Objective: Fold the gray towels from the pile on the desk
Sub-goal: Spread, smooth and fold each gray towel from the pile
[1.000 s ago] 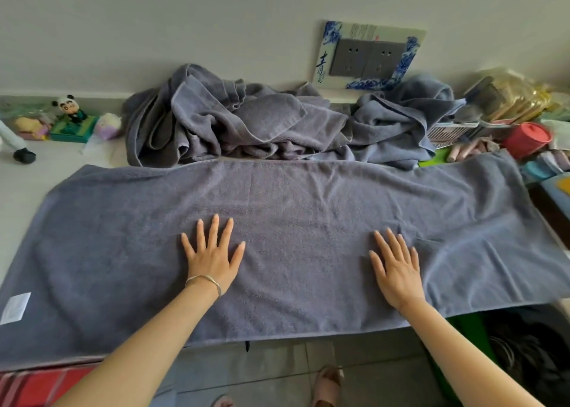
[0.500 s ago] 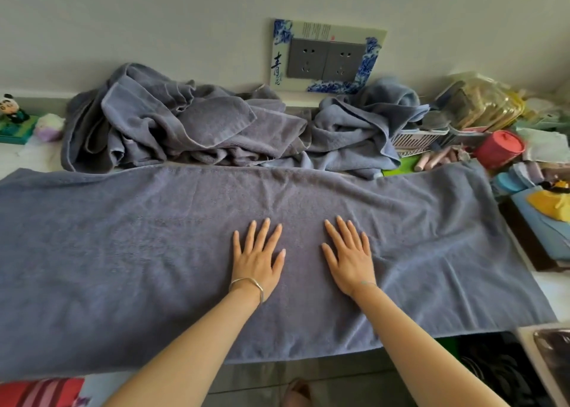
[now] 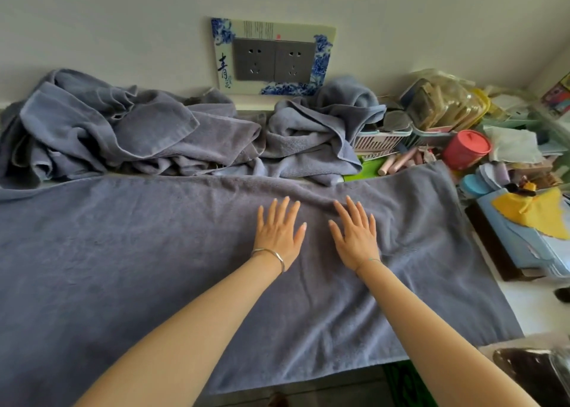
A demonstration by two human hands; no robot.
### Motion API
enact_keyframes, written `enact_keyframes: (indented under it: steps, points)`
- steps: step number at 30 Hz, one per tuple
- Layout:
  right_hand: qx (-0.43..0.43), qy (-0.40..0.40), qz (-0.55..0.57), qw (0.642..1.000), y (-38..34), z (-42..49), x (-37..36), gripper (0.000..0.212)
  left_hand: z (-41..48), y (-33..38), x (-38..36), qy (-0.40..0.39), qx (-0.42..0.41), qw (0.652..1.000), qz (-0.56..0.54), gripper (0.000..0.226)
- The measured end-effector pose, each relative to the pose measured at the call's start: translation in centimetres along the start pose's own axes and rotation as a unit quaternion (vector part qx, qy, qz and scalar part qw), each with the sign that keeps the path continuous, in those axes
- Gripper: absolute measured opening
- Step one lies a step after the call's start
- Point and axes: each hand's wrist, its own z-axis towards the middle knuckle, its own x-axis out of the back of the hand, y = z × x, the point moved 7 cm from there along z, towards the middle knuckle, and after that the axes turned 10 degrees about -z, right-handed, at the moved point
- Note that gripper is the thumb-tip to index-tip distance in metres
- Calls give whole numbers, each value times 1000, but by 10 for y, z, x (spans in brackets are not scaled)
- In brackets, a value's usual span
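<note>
Head cam, desk w/ laundry: one gray towel [image 3: 129,261] lies spread flat across the desk, its near edge hanging over the front, while the pile [image 3: 160,132] of unfolded gray towels sits bunched vs. the wall behind it, under the socket plate [image 3: 273,56]. My left hand [image 3: 279,232] and right hand [image 3: 356,235] rest palm-down on the cloth, side by side but not touching, close to the towel's far edge and right of its middle. Fingers of both are spread wide and straight, gripping nothing, just pressing on terry. A low ridge of cloth runs under my right fingertips [image 3: 350,201], and more wrinkles sit beside that hand toward the right end. Step in hand, I'd say: smoothing the sheet before the 1st fold; no fold made yet. Next move prob. calls for flattening that ridge, then pinching an end or two corners and carrying them across to meet the opposite edge squarely. Clutter incl. a red tub [image 3: 465,149] crowds the right end, so a lifted corner could snag there.
</note>
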Motion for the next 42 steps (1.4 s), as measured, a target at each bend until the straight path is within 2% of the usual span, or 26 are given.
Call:
enact_keyframes:
  steps: [4,7,9,10,13,17,20,22,24,27,31,34,36,39,42]
  points:
    - [-54,30,34,998,48,27,25,50,39,24,-5,16,-33,999,-3,63]
    - [-55,2,13,998,75,51,40,46,63,28,-4,22,-42,999,0,69]
    - [-38,-18,24,999,81,68,45,48,74,28,2,44,-40,998,-6,81]
    - [-32,-28,45,998,81,75,45,48,79,27,4,53,-36,998,-4,79]
    - [-13,-58,84,995,78,94,41,48,93,22,-1,36,-25,998,42,45]
    - [-4,-88,48,995,80,105,26,48,103,18,-3,33,-24,996,79,39]
    - [-2,-62,19,998,87,108,24,40,107,19,1,51,-27,996,63,31]
    - [17,-33,13,999,88,107,30,30,104,27,14,109,-65,992,22,15]
    - [24,29,36,999,91,107,44,21,103,31,24,156,-96,983,-8,11]
    - [4,81,75,994,94,111,60,19,115,32,35,168,-77,982,-41,8]
    - [-48,36,157,986,86,106,52,43,122,28,17,111,16,990,-83,44]
    - [-39,86,184,978,67,62,42,42,94,55,-13,99,-76,990,-61,47]
    - [-6,97,148,984,53,26,27,41,72,70,-40,63,-124,990,-18,47]
    - [13,44,65,997,55,-16,-2,55,59,69,-73,-13,-93,995,34,53]
    - [1,24,-8,1000,87,-38,-9,57,60,68,-84,-44,-76,994,57,63]
